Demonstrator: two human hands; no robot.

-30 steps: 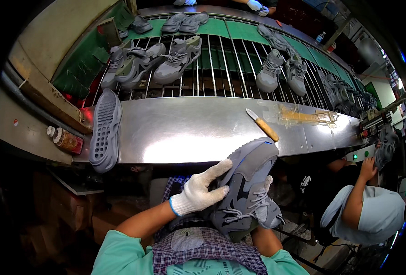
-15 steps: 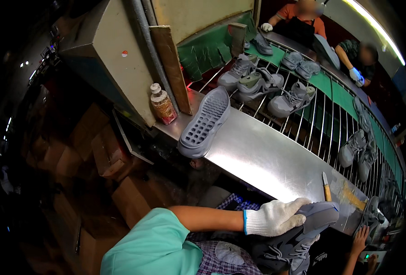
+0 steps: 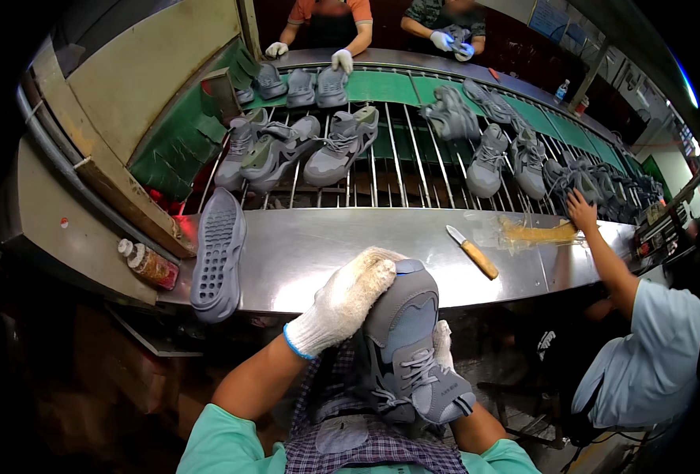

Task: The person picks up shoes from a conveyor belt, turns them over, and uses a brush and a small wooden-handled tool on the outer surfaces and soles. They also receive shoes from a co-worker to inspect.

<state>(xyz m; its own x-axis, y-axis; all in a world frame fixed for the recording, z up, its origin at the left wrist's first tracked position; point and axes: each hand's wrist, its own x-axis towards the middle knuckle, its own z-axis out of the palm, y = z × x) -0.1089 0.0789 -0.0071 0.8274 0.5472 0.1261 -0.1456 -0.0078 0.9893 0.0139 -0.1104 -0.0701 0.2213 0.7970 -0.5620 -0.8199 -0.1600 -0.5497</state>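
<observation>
A grey lace-up sneaker [image 3: 405, 328] is held in front of my body, toe end up, with a bluish toe panel. My left hand [image 3: 342, 304], in a white knit glove, is closed around its upper end. Beside the shoe's right edge, the gloved fingers of my right hand [image 3: 443, 344] show, gripping it from behind; the rest of that hand is hidden. A second set of laces shows low at the left, and I cannot tell whether it belongs to another shoe. Beyond my hands, a wooden-handled knife [image 3: 476, 257] lies on the metal table [image 3: 326, 245].
A grey shoe sole [image 3: 219, 257] rests at the table's left, near a stained bottle [image 3: 152, 265]. Several sneakers [image 3: 339, 148] stand on the rod rack behind. At the right a co-worker's bare hand [image 3: 581, 211] touches shoes. Two people work across the rack.
The view has turned right and levelled, bringing my right hand's fingers into sight. Both hands stay with the sneaker. Across the rack, the orange-sleeved person's gloved hand is now at a shoe.
</observation>
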